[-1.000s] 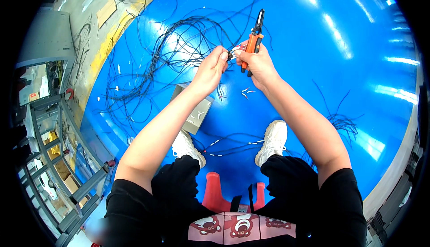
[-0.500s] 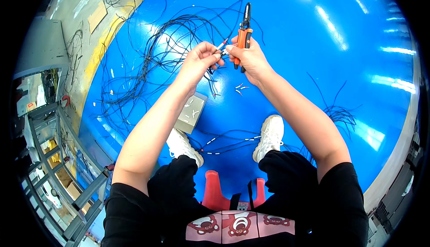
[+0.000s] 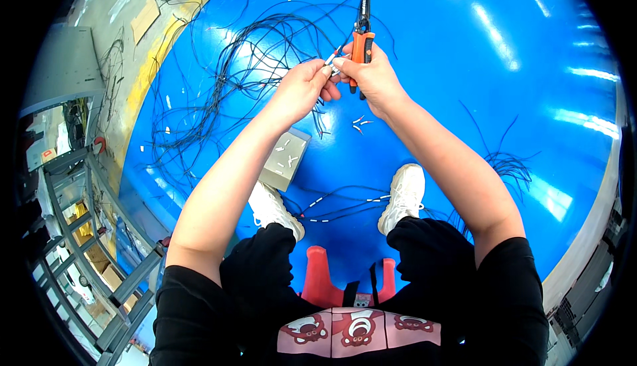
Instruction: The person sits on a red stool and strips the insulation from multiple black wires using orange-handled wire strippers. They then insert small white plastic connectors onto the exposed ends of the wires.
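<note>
My right hand (image 3: 375,80) grips orange-and-black wire strippers (image 3: 362,44) against its palm, their dark jaws pointing away from me. Its thumb and forefinger pinch close to my left fingertips. Closed fingers of my left hand (image 3: 300,91) hold a black cable end with a white sleeve (image 3: 330,59) and a bit of red on it. My fingers partly hide the cable end. Beyond and left of my hands, a loose tangle of black cables (image 3: 222,77) spreads over the blue floor. Several small white-and-red pieces (image 3: 360,124) lie just below my right hand.
A grey box (image 3: 295,142) with small white sleeves on top stands by my left shoe (image 3: 273,210). Cables with white sleeves (image 3: 320,220) run between my shoes. Another black cable bundle (image 3: 507,170) lies at right. A red stool (image 3: 320,276) is under me; a metal rack (image 3: 136,276) stands left.
My left hand has moved up and right, closer to the right hand. The strippers have shifted slightly away from me. Both hands keep their hold.
</note>
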Tool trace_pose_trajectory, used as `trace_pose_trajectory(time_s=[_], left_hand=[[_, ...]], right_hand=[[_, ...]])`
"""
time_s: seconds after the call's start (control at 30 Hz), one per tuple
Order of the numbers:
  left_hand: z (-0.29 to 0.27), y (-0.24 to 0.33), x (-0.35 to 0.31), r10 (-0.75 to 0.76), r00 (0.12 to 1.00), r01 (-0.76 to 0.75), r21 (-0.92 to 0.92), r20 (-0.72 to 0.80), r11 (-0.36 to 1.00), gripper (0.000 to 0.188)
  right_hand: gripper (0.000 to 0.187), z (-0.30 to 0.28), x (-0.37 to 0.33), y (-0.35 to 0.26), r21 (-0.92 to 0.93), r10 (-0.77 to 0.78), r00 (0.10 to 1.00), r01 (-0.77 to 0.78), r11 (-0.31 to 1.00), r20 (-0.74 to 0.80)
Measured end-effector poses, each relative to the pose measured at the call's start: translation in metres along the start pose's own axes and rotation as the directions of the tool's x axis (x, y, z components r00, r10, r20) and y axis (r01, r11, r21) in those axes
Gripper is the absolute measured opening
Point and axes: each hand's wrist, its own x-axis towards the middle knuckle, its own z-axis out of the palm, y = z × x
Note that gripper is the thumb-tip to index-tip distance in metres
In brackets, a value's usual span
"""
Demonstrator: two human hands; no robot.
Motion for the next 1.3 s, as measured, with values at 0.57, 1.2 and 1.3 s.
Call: trace_pose_trajectory(time_s=[0.57, 1.2, 1.3], left_hand=[[0.005, -0.008, -0.004, 0.079, 0.977, -0.075, 0.029, -0.198, 0.997, 0.016], [0.002, -0.008, -0.004, 0.073, 0.971, -0.059, 0.069, -0.226, 0.996, 0.018], [0.001, -0.01, -0.003, 0.085, 0.973, -0.071, 0.075, -0.214, 0.995, 0.018]], right_hand=[[0.03, 0.002, 0.004, -0.001, -0.028, 0.022, 1.0, -0.022, 0.999, 0.012], [0.028, 0.009, 0.0, -0.003, -0.098, -0.002, 0.997, -0.005, 0.995, -0.074], [0.031, 0.006, 0.002, -0.004, -0.118, 0.006, 0.996, -0.017, 0.993, -0.089]])
